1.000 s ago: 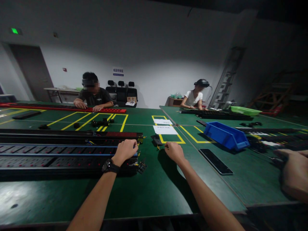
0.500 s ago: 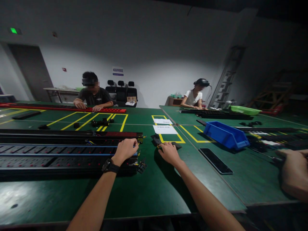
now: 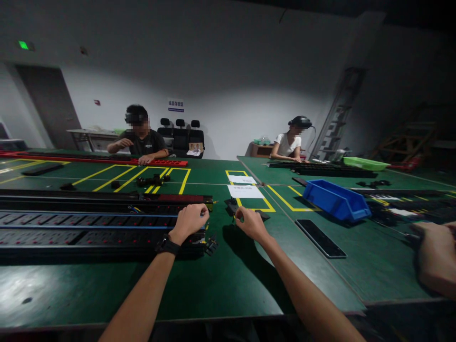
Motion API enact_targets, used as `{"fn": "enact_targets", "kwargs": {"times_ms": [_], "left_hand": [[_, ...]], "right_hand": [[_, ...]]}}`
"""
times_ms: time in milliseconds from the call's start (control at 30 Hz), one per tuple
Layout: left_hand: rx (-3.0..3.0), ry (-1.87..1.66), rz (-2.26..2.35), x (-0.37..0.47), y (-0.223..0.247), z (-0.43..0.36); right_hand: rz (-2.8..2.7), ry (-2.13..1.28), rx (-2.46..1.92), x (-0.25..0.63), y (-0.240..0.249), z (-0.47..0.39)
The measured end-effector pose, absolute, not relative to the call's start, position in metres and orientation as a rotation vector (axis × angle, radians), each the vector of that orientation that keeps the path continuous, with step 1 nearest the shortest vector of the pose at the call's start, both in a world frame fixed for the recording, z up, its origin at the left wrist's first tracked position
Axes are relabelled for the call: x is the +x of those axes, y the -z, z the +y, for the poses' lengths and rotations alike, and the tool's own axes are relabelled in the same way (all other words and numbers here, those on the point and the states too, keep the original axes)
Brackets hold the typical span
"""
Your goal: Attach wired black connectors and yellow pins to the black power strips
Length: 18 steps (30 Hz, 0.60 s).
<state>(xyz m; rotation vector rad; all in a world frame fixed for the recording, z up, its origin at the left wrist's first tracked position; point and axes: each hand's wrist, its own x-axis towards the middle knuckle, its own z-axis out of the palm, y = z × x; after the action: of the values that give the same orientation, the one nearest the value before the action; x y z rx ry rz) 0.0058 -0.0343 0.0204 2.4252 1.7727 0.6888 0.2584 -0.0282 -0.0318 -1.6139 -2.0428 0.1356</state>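
On the tabletop (image 3: 199,294), the strips (image 3: 89,235) are lying at the left, their right end reaching under the left hand (image 3: 192,219). At the right, the phone (image 3: 320,238) is lying, and behind it the bin (image 3: 331,205) is standing. Between strips and bin, paper sheets (image 3: 245,192) are lying. Farther behind the bin, the tray (image 3: 366,164) is resting.

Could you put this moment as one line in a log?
left hand: at strips, grip unclear | right hand: near black part, grip unclear | phone: flat on table | blue bin: beyond phone
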Motion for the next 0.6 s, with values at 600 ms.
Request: {"fn": "enact_targets", "kwargs": {"times_ms": [600], "left_hand": [[2.211, -0.919, 1.434, 0.001, -0.019, 0.013]], "right_hand": [[-1.921, -0.473, -1.059, 0.179, 0.016, 0.011]]}}
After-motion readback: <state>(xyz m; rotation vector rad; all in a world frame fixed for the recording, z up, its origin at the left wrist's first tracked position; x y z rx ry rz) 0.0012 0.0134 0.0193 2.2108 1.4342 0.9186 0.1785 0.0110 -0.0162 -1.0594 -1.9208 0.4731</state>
